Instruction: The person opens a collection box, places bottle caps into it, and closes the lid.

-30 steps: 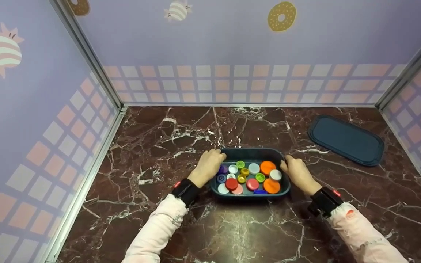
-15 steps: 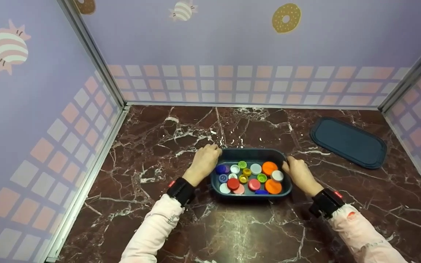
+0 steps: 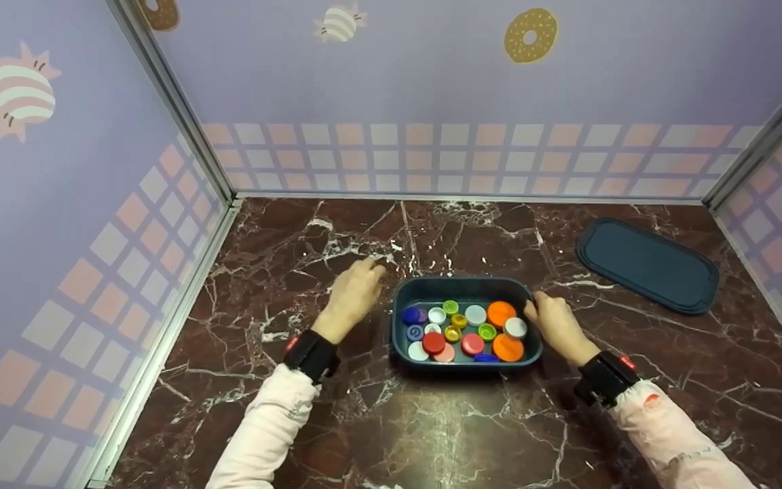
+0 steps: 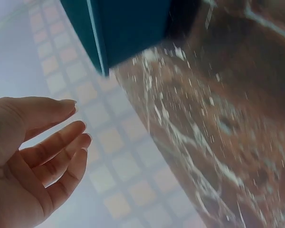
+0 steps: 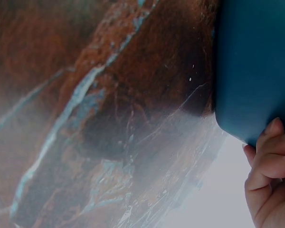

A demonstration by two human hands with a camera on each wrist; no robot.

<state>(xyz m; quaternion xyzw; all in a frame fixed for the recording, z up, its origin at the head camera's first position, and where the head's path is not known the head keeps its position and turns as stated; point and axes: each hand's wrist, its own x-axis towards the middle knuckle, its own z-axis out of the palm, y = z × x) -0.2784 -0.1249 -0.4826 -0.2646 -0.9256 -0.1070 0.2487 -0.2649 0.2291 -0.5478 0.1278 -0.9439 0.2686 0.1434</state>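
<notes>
A dark blue rectangular box (image 3: 466,285) stands on the marbled table, with several bottle caps of many colours lying inside it, among them a red cap (image 3: 434,342) and an orange cap (image 3: 508,347). My left hand (image 3: 352,293) is apart from the box, off its left side. In the left wrist view its fingers (image 4: 61,147) are loosely bent with nothing between them and the box (image 4: 128,33) is above. My right hand (image 3: 557,326) pinches the box's right rim; in the right wrist view thumb and curled fingers (image 5: 270,166) meet at the edge of the box wall (image 5: 256,61).
A dark blue lid (image 3: 647,265) lies flat at the back right of the table (image 3: 282,272). Purple patterned walls (image 3: 391,81) close off the back and both sides.
My left hand has let go of the box's left rim and moved left, away from it. The right hand has stayed on the right rim. The box has barely shifted in view.
</notes>
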